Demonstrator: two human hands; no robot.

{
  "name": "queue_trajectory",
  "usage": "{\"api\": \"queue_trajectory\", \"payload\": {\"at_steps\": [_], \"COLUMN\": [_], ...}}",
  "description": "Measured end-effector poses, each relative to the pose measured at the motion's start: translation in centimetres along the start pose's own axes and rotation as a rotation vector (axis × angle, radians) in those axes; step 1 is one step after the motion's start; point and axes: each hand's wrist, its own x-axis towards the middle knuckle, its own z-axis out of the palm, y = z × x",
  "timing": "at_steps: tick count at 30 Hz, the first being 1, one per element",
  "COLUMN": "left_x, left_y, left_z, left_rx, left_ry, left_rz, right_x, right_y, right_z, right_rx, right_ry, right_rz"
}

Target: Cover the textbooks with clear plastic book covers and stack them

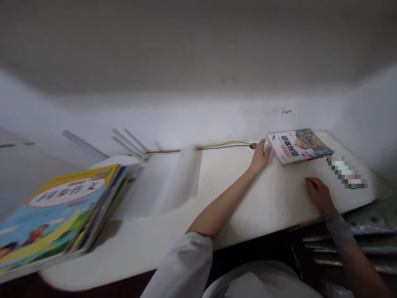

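A colourful picture book [299, 145] lies flat on the white desk [248, 207] at the far right, near the wall. My left hand [259, 157] reaches out across the desk; its fingers are stretched out and touch the book's left edge, holding nothing. My right hand [319, 193] lies palm down on the desk in front of the book, a little apart from it, fingers together and flat, nothing in it. Both my sleeves are light-coloured, the left one pushed up to the elbow.
A tilted stack of several colourful books [58, 211] sits at the desk's left end. A yellow and a black cable [223, 145] run along the back wall. A blurred-out small object [347, 171] lies at the right. Grey shiny material [366, 236] is below the desk's right edge.
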Motion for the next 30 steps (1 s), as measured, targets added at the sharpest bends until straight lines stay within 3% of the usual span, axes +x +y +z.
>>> {"api": "queue_trajectory", "payload": {"at_steps": [4, 7, 10, 13, 16, 19, 24, 30], "left_x": [-6.2, -10.8, -14.2, -17.0, -19.6, -21.2, -21.5, -21.2], "left_y": [0.3, -0.3, -2.1, -4.7, -7.1, -8.5, -9.0, -8.0], "left_z": [-9.3, -17.3, -24.3, -28.3, -29.2, -28.5, -27.7, -27.0], "left_rx": [0.357, 0.622, 0.883, 1.136, 1.277, 1.316, 1.323, 1.342], "left_ry": [0.033, 0.226, 0.442, 0.477, 0.359, 0.256, 0.221, 0.242], "left_rz": [0.274, 0.256, 0.01, -0.394, -0.699, -0.817, -0.813, -0.719], "right_x": [0.0, 0.5, 1.1, 1.4, 1.3, 1.1, 0.8, 0.7], "right_y": [0.8, -0.4, -3.8, -7.9, -10.9, -12.0, -11.7, -10.9], "right_z": [-0.1, 0.9, 3.2, 6.0, 8.3, 9.6, 10.4, 10.9], "right_rx": [-0.095, -0.154, -0.143, -0.155, -0.167, -0.173, -0.223, -0.235], "right_ry": [-0.021, -0.112, -0.233, -0.328, -0.391, -0.422, -0.387, -0.363], "right_rz": [-0.066, -0.159, -0.298, -0.468, -0.586, -0.648, -0.701, -0.701]}}
